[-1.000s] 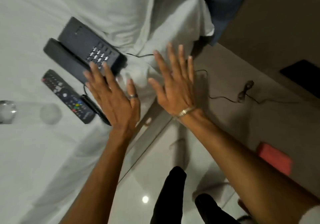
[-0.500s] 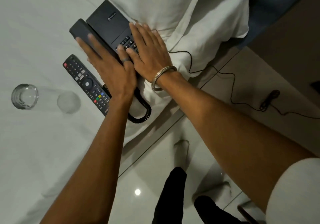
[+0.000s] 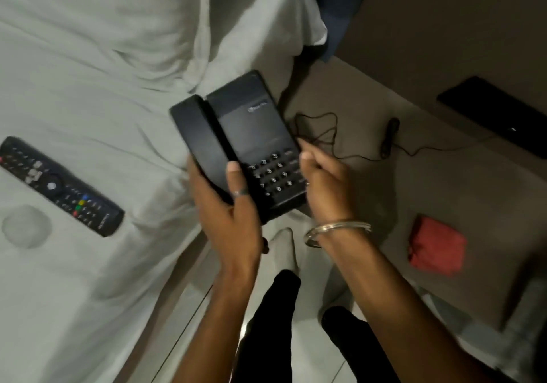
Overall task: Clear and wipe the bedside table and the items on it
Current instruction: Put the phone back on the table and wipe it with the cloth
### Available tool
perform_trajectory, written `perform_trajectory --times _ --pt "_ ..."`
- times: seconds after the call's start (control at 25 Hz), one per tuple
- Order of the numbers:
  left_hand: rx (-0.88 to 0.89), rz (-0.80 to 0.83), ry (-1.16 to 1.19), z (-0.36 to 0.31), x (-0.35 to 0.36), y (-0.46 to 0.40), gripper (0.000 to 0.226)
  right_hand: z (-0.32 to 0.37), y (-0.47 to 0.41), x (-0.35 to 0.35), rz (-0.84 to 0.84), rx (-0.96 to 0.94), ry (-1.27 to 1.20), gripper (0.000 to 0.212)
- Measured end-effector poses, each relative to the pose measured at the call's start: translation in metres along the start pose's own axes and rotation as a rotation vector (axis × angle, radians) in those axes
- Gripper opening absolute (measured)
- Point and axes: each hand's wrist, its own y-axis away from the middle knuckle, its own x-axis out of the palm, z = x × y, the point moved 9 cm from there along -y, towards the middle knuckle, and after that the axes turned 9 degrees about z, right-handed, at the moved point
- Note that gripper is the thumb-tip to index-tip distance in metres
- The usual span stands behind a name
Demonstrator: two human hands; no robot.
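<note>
A black desk telephone (image 3: 236,134) with its handset on the cradle is held up in the air over the bed's edge. My left hand (image 3: 228,205) grips its near left side, thumb on the handset. My right hand (image 3: 322,181) holds its right side by the keypad. The thin phone cord (image 3: 322,134) trails onto the brown bedside table (image 3: 370,193). A red folded cloth (image 3: 435,246) lies on that table at the right.
A black TV remote (image 3: 59,184) lies on the white bed sheet (image 3: 74,86) at the left, with a round glass lid (image 3: 25,226) just below it. A black flat object (image 3: 497,113) sits at the table's far right. My legs and a socked foot (image 3: 284,249) stand on the tiled floor.
Both hands closed on the telephone and lifted it off the bed, carrying it right toward the bedside table. The view has swung right; the glass is out of frame.
</note>
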Motion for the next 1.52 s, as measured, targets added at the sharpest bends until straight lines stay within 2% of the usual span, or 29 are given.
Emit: perform_trajectory --times 0.08,0.2,0.28,0.4,0.48,0.64,0.84,0.92,1.0,1.12,1.28,1.4,1.52 --pt "0.019 0.176 -0.047 0.011 0.048 0.003 0.062 -0.037 -0.002 -0.046 -0.129 0.088 -0.026 0.050" --pt "0.057 0.451 -0.108 0.034 0.117 -0.019 0.063 -0.080 -0.027 -0.090 -0.296 0.165 -0.151 0.041" --pt "0.109 0.619 -0.167 0.048 0.164 -0.045 0.063 -0.101 -0.058 -0.103 -0.327 0.224 -0.200 0.039" --pt "0.131 0.786 -0.266 0.068 0.224 -0.078 0.066 -0.115 -0.101 -0.115 -0.383 0.270 -0.198 0.039" --pt "0.102 0.827 -0.306 0.080 0.253 -0.097 0.065 -0.112 -0.124 -0.125 -0.431 0.261 -0.183 0.039" --pt "0.204 0.796 -0.364 0.083 0.279 -0.129 0.061 -0.103 -0.162 -0.129 -0.400 0.240 -0.107 0.033" --pt "0.256 0.833 -0.401 0.076 0.295 -0.141 0.070 -0.092 -0.178 -0.137 -0.395 0.230 -0.033 0.034" --pt "0.345 0.816 -0.528 0.076 0.293 -0.142 0.077 -0.080 -0.168 -0.136 -0.417 0.157 0.089 0.037" --pt "0.390 0.720 -0.701 0.086 0.278 -0.128 0.087 -0.071 -0.134 -0.134 -0.462 0.020 0.244 0.045" --pt "0.447 0.606 -0.870 0.108 0.250 -0.082 0.098 -0.092 -0.066 -0.141 -0.590 -0.086 0.639 0.051" --pt "0.431 0.546 -0.993 0.144 0.239 -0.046 0.103 -0.190 -0.005 -0.209 -0.635 0.104 1.066 0.065" --pt "0.467 0.418 -1.043 0.155 0.243 -0.047 0.100 -0.250 0.013 -0.261 -0.622 0.250 1.159 0.069" --pt "0.520 0.375 -1.034 0.160 0.244 -0.052 0.096 -0.265 0.007 -0.270 -0.615 0.328 1.167 0.058"
